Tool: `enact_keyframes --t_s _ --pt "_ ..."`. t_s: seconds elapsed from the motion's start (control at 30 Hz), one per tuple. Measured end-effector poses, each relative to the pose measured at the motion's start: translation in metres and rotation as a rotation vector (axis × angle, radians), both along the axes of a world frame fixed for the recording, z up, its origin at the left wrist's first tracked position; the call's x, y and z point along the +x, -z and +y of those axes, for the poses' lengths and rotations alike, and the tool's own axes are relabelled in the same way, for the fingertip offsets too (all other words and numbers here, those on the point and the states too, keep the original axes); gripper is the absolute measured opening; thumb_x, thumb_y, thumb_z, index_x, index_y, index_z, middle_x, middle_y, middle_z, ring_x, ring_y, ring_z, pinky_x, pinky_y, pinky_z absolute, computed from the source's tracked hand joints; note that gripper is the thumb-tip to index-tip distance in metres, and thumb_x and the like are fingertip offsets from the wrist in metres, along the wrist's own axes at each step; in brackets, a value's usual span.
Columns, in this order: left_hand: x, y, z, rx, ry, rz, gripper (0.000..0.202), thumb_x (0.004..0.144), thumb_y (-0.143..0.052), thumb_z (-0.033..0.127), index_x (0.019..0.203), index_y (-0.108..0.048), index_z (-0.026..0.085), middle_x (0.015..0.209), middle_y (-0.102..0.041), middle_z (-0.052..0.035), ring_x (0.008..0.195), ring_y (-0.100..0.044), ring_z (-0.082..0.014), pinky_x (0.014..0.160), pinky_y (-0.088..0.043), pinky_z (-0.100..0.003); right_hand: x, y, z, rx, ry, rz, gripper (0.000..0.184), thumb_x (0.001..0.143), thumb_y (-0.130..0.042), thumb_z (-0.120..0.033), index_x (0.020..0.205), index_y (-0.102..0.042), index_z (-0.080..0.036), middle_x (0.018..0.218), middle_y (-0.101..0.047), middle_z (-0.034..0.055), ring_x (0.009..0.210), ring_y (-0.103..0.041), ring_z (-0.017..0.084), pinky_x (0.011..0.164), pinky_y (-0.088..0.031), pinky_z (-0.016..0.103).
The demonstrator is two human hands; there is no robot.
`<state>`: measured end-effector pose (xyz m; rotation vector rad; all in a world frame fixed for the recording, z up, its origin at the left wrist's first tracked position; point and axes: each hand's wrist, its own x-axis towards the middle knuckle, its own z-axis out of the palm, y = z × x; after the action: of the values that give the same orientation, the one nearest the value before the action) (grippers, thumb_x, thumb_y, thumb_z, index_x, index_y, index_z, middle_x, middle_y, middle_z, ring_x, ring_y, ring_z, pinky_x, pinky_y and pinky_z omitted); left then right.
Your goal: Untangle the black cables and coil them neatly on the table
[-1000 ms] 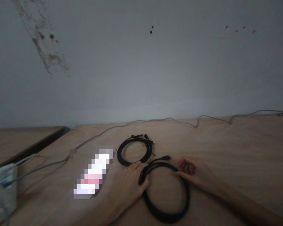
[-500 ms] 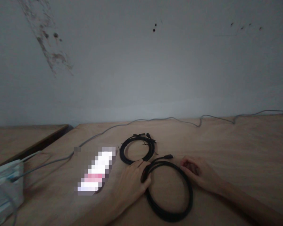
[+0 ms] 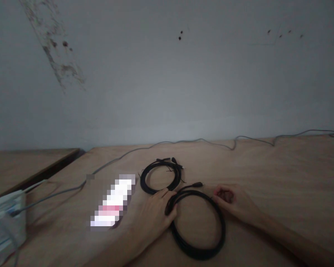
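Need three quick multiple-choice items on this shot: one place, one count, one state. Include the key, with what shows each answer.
1. Where is the farther black cable coil relative to the nearer black cable coil?
A. Under the right hand
B. Off the table
C. Beyond it, up the table

2. How many black coils lie on the wooden table?
A. One
B. Two
C. Four

3. What is the left hand doing?
A. Lying over the nearer coil's left side
B. Raised clear of the table
C. Holding a white box

Answers:
1. C, the farther coil sits just above the nearer one in view.
2. B, two separate loops show.
3. A, its fingers lap over the cable.
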<state>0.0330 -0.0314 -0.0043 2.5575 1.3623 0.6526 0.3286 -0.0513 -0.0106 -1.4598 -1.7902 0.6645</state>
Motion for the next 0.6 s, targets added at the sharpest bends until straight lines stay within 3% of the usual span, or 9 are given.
enact_keyframes --t_s 0.17,0.3,0.6 --pt "0.0 0.002 0.0 -0.009 0.002 0.01 0.04 0.092 -0.059 0.027 0.132 -0.065 0.025 0.122 -0.072 -0.0091 0.109 -0.069 -0.0304 0.095 -0.055 -0.045 0.002 0.007 0.004 -0.068 0.015 0.097 0.034 0.084 -0.063 -0.054 0.078 -0.069 -0.021 0.063 -0.067 0.0039 0.058 -0.063 0.021 0.051 -0.047 0.03" --pt "0.0 0.002 0.001 0.002 0.005 0.013 0.039 0.093 -0.059 0.028 0.132 -0.066 0.025 0.123 -0.071 -0.0095 0.11 -0.069 -0.0306 0.095 -0.055 -0.045 0.005 0.016 0.009 -0.077 -0.01 0.222 0.038 0.083 -0.064 -0.058 0.083 -0.071 -0.021 0.079 -0.076 0.009 0.073 -0.072 0.026 0.065 -0.057 0.035" --pt "0.005 -0.004 -0.001 -0.036 -0.014 0.026 0.041 0.092 -0.058 0.026 0.132 -0.066 0.022 0.124 -0.072 -0.0108 0.112 -0.068 -0.0304 0.099 -0.054 -0.045 0.002 0.016 0.012 -0.051 -0.05 0.246 0.039 0.086 -0.066 -0.058 0.087 -0.075 -0.02 0.086 -0.078 0.0089 0.08 -0.073 0.027 0.072 -0.057 0.036"
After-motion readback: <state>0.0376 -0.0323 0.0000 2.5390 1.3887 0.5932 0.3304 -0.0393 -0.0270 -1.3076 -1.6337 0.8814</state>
